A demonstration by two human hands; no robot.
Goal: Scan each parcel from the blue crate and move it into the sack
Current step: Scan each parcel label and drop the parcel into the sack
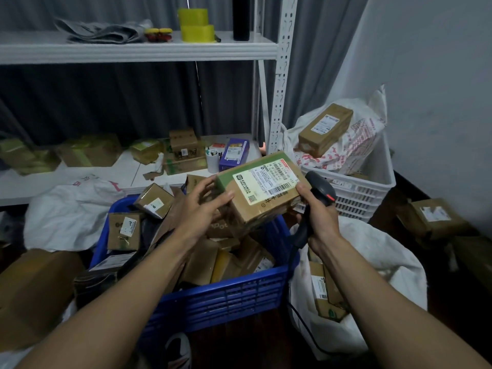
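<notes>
Head view: a parcel is held above the blue crate, its left end clasped by curled fingers of the left hand, while the scanner is gripped in the right hand (thumb against the parcel's edge). A few parcels are seen in the sack right of the crate, but many are left inside the crate, so most work is judged undone.

Left hand grips labelled parcel above blue crate; right hand holds scanner, touching parcel; sack right of crate.

Dark floor bears blue crate, seemingly sack.
</notes>
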